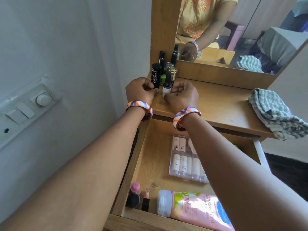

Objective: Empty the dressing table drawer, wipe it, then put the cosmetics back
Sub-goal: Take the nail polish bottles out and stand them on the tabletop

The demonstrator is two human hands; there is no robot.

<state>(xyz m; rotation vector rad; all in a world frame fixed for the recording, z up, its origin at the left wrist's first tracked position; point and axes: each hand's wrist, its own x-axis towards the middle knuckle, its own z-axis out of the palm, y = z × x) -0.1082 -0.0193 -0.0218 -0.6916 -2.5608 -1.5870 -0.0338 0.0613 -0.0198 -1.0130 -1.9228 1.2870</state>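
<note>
Hands: left (pixel 140 90) grips makeup stick (pixel 156 75), right (pixel 181 95) pinches nail polish (pixel 167 84).

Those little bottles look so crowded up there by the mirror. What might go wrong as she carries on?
1. The left hand holds the black makeup stick and the right hand pinches a small white bottle, both tight against the standing bottle cluster; one nudge may topple several.
2. The open lipsticks in the drawer have no caps on, so they might smear the wood.
3. The cloth overhangs the tabletop edge and may slip off.
</note>
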